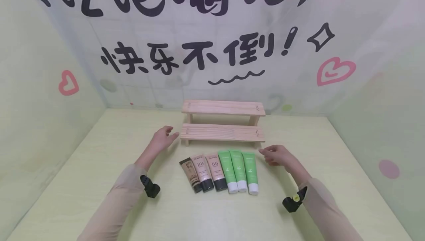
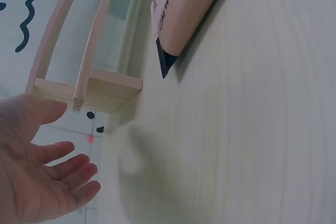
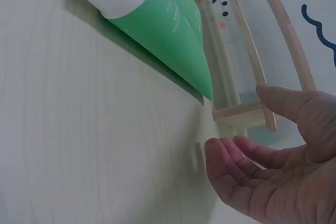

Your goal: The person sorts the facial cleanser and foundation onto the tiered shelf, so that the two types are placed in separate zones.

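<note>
A two-tier wooden rack (image 1: 222, 133) stands at the back of the table, its upper step behind the lower one. In front of it lies a row of squeeze tubes: a brown tube (image 1: 190, 174) on the left, two pink BB cream tubes (image 1: 202, 171) with black caps, and three green tubes (image 1: 237, 169) with white caps. My left hand (image 1: 163, 138), fingers loosely bent and nothing held, is beside the rack's left end. Off the rack's right front corner, my right hand (image 1: 277, 156) is also without anything in it, thumb and fingers apart in the right wrist view.
A pale wood-grain table (image 1: 229, 219) carries everything. Behind it rises a white backdrop (image 1: 159, 89) with large black writing and pink hearts, and similar panels close off both sides. Black wrist cameras (image 1: 150, 187) sit on both forearms.
</note>
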Demonstrator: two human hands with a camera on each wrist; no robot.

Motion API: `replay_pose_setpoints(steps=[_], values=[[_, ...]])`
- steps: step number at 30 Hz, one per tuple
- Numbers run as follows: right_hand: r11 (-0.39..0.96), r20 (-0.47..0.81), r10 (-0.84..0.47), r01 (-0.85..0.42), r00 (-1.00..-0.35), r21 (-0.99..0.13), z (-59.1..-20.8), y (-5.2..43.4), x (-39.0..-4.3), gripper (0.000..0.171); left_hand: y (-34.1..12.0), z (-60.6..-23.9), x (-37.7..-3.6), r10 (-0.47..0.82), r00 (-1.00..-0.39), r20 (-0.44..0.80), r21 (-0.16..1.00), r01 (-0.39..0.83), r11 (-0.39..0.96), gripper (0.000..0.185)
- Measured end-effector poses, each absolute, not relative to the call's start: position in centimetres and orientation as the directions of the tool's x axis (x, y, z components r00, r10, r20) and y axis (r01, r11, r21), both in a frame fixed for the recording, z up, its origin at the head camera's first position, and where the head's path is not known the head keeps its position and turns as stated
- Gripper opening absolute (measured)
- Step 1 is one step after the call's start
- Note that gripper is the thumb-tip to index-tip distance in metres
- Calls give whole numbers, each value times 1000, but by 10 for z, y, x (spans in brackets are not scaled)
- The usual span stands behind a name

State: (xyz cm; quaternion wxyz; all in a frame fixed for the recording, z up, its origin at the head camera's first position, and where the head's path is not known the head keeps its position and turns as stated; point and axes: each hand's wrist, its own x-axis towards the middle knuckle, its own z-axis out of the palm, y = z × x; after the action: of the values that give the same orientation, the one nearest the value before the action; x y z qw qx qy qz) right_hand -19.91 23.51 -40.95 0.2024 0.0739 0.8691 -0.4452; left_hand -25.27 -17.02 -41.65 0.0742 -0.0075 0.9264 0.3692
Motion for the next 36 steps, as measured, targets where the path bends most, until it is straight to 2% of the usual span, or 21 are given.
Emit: replay_pose_setpoints(steps=[9,18,25,36], values=[[591,-464,-69,338,-883,-732,-414,224,-195,58,-161,-413,-260,30,-980,-195,715,-121,688,59],[596,-457,-85,322,-886,-735,-413,213,-190,64,-156,-410,-268,31,-973,-228,743,-153,652,59],[613,-482,-47,356,-875,-706,-417,206,-189,67,-150,-407,-272,44,-968,-247,748,-162,643,59],[619,-493,-13,380,-870,-687,-418,195,-189,56,-145,-406,-281,47,-957,-286,741,-190,644,57]])
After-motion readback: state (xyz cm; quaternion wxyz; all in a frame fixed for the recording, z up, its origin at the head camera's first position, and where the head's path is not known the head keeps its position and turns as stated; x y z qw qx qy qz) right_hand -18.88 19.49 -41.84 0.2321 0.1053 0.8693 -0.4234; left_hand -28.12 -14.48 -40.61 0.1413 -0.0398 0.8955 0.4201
